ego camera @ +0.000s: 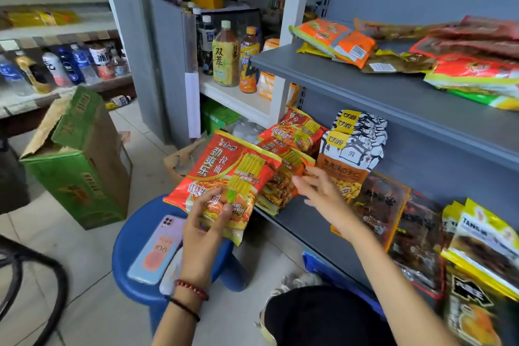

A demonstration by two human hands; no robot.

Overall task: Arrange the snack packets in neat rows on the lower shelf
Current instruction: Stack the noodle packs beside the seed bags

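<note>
I was partway through the noodle row here. My left hand (pixel 205 222) had a red noodle packet (pixel 224 174) pinched by its bottom edge, thumb in front and fingers behind. It held the packet up just off the left end of the lower shelf (pixel 303 222), above the blue stool (pixel 134 236).

My right hand (pixel 320 191) was open with fingers spread and nothing in it, hovering over the shelf's front edge just beside the stacked noodle packets (pixel 292 135). My guess for the next move was that the right hand squares that stack, then the held packet goes on top or in front.

Room was tight tbh. The seed packets (pixel 351 154) stood right against the stack, the upper shelf (pixel 393 98) hung low overhead, and the only bare strip ran along the front edge. A phone (pixel 157 250) also sat on the stool, so no dropping stuff there.
</note>
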